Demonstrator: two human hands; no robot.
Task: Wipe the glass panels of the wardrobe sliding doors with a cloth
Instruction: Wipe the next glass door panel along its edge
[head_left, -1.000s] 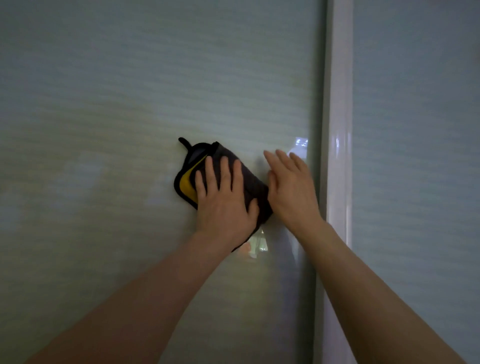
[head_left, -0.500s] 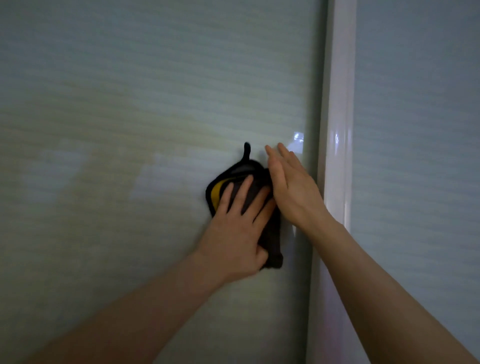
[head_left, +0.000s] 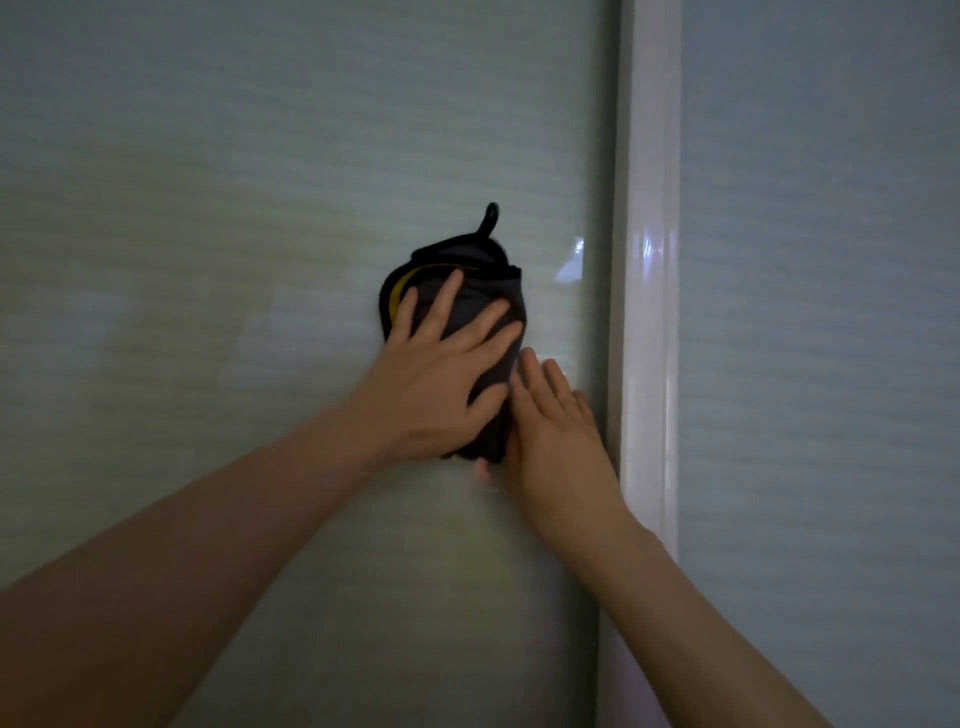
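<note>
Dim room, close to a wardrobe front

A glossy white vertical frame strip (head_left: 649, 312) catches small bright reflections; pale grey-green surfaces with faint horizontal ribbing fill the view on both of its 2 sides.

Soft dark cloth (head_left: 470, 296), frosted glass panel (head_left: 208, 208), glossy frame (head_left: 649, 364)

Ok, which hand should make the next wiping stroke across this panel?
Left. The left hand already lies flat on the dark cloth, pressing it to the glass panel. The right hand lies beside the cloth's lower edge next to the white frame, fingers straight.
</note>
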